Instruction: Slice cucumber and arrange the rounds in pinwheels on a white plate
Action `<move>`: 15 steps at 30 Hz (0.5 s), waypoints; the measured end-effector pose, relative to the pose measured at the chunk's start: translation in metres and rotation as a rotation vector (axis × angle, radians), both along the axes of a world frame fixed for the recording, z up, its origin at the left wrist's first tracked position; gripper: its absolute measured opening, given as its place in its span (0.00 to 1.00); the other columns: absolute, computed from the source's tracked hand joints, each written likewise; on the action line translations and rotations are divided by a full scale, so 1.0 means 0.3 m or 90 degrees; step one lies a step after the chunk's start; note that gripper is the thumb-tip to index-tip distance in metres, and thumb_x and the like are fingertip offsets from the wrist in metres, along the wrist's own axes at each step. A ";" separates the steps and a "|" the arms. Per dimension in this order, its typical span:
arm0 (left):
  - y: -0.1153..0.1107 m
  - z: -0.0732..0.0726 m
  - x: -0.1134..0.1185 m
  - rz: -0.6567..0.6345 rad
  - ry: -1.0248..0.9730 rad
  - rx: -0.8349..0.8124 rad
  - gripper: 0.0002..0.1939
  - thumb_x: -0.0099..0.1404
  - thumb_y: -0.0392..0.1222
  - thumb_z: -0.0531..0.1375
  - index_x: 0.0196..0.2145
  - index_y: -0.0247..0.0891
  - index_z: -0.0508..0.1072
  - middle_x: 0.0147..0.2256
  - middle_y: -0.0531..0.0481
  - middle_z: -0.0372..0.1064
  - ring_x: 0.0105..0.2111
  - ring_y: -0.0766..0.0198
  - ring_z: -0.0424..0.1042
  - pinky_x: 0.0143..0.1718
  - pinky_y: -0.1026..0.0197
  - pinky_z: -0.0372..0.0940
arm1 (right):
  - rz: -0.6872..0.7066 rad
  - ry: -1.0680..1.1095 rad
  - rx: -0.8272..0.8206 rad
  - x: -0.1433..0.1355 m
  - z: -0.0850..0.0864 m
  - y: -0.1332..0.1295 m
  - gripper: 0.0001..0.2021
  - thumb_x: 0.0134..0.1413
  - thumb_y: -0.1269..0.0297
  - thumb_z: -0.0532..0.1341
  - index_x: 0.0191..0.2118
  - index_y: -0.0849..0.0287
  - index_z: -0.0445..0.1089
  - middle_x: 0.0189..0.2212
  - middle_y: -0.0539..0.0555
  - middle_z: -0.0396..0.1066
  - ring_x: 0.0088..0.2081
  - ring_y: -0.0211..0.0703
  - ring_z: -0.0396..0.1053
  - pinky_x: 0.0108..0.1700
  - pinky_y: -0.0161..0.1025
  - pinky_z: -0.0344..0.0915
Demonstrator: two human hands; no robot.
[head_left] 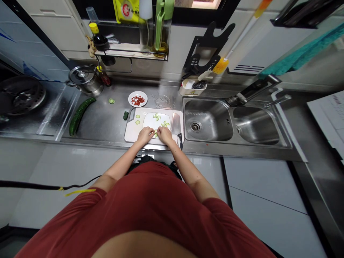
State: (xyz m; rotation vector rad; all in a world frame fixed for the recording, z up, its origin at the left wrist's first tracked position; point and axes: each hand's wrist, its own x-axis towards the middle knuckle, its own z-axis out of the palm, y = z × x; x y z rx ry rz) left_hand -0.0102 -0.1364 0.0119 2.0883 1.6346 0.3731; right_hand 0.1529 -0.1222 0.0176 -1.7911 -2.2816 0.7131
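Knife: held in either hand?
No, the knife lies on the cutting board, while the left hand and right hand are at the white plate.

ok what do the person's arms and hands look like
The left sleeve and right sleeve are short and dark red, with no visible print. The left forearm and right forearm are bare. The left hand and right hand wear no gloves, and no watch shows; rings would be too small to tell.
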 end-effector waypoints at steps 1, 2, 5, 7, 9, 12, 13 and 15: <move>0.001 0.000 -0.003 -0.004 -0.008 0.004 0.10 0.63 0.41 0.56 0.39 0.39 0.75 0.39 0.45 0.70 0.43 0.59 0.65 0.49 0.59 0.59 | 0.001 0.004 -0.002 0.002 0.002 0.001 0.07 0.59 0.67 0.56 0.38 0.59 0.70 0.40 0.58 0.70 0.41 0.45 0.63 0.39 0.36 0.57; 0.002 0.000 -0.005 -0.008 -0.015 0.005 0.10 0.63 0.41 0.57 0.39 0.39 0.75 0.39 0.46 0.70 0.43 0.59 0.65 0.48 0.59 0.59 | 0.002 0.007 -0.005 0.004 0.003 0.002 0.07 0.59 0.67 0.56 0.38 0.60 0.70 0.40 0.58 0.70 0.41 0.45 0.63 0.39 0.36 0.57; 0.004 0.001 -0.008 -0.016 -0.015 -0.001 0.10 0.63 0.41 0.57 0.40 0.40 0.76 0.40 0.46 0.69 0.44 0.59 0.65 0.48 0.58 0.60 | 0.008 0.013 -0.005 0.009 0.005 0.008 0.06 0.58 0.68 0.57 0.39 0.60 0.70 0.40 0.58 0.70 0.42 0.45 0.63 0.40 0.36 0.57; 0.002 0.001 -0.005 -0.018 -0.009 -0.003 0.10 0.63 0.41 0.57 0.39 0.41 0.77 0.39 0.46 0.69 0.44 0.58 0.65 0.48 0.58 0.60 | 0.011 0.013 -0.008 0.011 0.005 0.010 0.06 0.57 0.68 0.57 0.39 0.60 0.70 0.40 0.58 0.70 0.42 0.45 0.63 0.40 0.36 0.57; 0.000 0.001 -0.002 -0.020 -0.006 -0.002 0.10 0.63 0.41 0.56 0.38 0.41 0.77 0.39 0.46 0.69 0.44 0.58 0.65 0.47 0.58 0.60 | 0.013 0.011 -0.010 0.011 0.005 0.011 0.06 0.58 0.68 0.56 0.39 0.60 0.70 0.40 0.58 0.69 0.42 0.45 0.62 0.40 0.37 0.57; -0.005 0.000 0.001 -0.028 0.002 -0.002 0.11 0.64 0.41 0.55 0.39 0.42 0.78 0.39 0.46 0.69 0.44 0.59 0.65 0.47 0.59 0.60 | 0.012 0.007 -0.006 0.010 0.003 0.008 0.07 0.58 0.69 0.56 0.39 0.60 0.70 0.40 0.58 0.69 0.42 0.46 0.62 0.40 0.37 0.57; -0.006 0.001 0.000 -0.031 0.006 -0.002 0.12 0.65 0.41 0.55 0.39 0.42 0.78 0.39 0.46 0.69 0.44 0.59 0.65 0.47 0.59 0.60 | 0.012 0.006 -0.004 0.010 0.001 0.007 0.07 0.58 0.69 0.56 0.39 0.60 0.70 0.40 0.58 0.69 0.42 0.46 0.62 0.40 0.37 0.57; -0.009 0.003 0.000 -0.040 0.011 0.002 0.13 0.65 0.41 0.54 0.41 0.43 0.78 0.39 0.46 0.69 0.44 0.59 0.65 0.47 0.59 0.60 | 0.011 0.007 0.000 0.010 -0.003 0.005 0.07 0.58 0.69 0.56 0.39 0.60 0.70 0.40 0.58 0.69 0.42 0.46 0.62 0.40 0.37 0.57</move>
